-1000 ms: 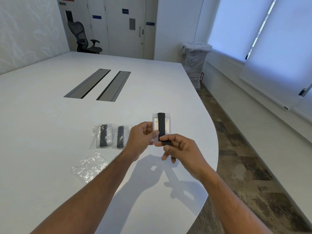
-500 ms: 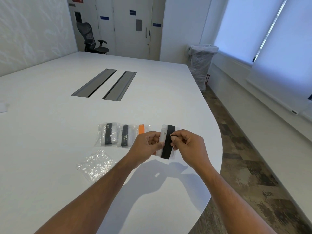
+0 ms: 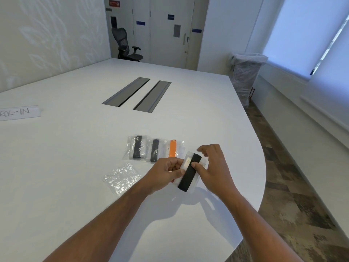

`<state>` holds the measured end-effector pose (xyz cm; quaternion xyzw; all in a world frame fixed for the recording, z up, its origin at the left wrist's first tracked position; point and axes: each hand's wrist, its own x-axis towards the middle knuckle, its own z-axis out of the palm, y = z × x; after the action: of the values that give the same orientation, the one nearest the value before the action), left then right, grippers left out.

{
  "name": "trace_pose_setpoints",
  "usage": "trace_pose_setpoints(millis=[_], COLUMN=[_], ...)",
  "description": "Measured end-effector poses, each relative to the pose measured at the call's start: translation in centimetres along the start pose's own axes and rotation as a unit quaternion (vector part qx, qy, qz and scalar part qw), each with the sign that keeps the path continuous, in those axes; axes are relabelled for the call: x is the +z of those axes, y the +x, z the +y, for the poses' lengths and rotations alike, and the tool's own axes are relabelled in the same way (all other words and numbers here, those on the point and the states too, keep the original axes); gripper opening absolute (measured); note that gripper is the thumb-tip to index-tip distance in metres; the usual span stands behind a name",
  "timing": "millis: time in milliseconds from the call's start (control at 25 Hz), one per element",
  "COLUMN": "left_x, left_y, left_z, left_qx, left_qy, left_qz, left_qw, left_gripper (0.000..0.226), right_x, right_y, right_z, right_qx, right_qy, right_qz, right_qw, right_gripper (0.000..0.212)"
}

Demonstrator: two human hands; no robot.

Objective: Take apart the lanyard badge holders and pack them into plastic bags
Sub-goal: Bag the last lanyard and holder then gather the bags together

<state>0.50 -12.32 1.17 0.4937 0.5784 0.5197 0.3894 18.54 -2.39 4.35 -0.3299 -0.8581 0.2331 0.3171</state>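
Note:
My left hand [image 3: 166, 173] grips a clear badge holder [image 3: 186, 163] with a folded black lanyard [image 3: 189, 173] laid along it, just above the white table [image 3: 75, 167]. My right hand [image 3: 213, 167] rests against the holder's right side, thumb pressing on the black lanyard, the other fingers spread. An empty crumpled plastic bag [image 3: 122, 177] lies left of my left hand. Behind my hands lie three packed bags: two with black lanyards [image 3: 137, 149] [image 3: 154, 153] and one with an orange lanyard [image 3: 172, 151].
Two grey cable hatches [image 3: 137, 95] are set in the table's middle. A paper sign [image 3: 18, 112] lies at the far left. The curved table edge runs close on the right. A bin with a plastic liner [image 3: 245, 74] and an office chair [image 3: 126, 46] stand beyond.
The holder with the black lanyard has come down and tilted, now near the table. My right hand has gone from pinching the lanyard to lying spread against it.

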Motion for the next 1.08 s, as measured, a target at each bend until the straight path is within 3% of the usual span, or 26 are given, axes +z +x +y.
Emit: trace_pose_setpoints(millis=[80,200,600,680,840,1080], left_x=[-0.7,-1.4,-4.7,-5.5,-7.3,-8.7], left_y=[-0.7,-1.7,-4.9,-5.5,-6.6,-7.3], left_z=[-0.3,-0.6,-1.2,-1.3,-2.4,-3.6], left_qx=[0.001,0.003,-0.028,-0.032,-0.036,-0.195], left_qy=[0.007,0.03,0.118,0.159,0.298,0.403], left_qz=[0.008,0.021,0.179,0.242,0.38,0.365], left_qw=[1.0,0.999,0.976,0.957,0.875,0.816], left_gripper=[0.021,0.021,0.01,0.007,0.011,0.046], right_x=[0.6,2.3,8.4,9.4,10.6,11.5], right_y=[0.1,0.1,-0.4,-0.6,-0.7,-0.3], right_z=[-0.5,-0.6,-2.8,-2.9,-3.0,-2.9], right_qx=[0.051,0.077,0.138,0.155,0.2,0.222], right_qy=[0.067,0.121,0.253,0.279,0.352,0.367], right_qz=[-0.067,-0.115,-0.074,-0.065,-0.04,-0.019], right_qw=[0.994,0.983,0.955,0.946,0.913,0.903], right_gripper=[0.047,0.032,0.017,0.017,0.018,0.019])
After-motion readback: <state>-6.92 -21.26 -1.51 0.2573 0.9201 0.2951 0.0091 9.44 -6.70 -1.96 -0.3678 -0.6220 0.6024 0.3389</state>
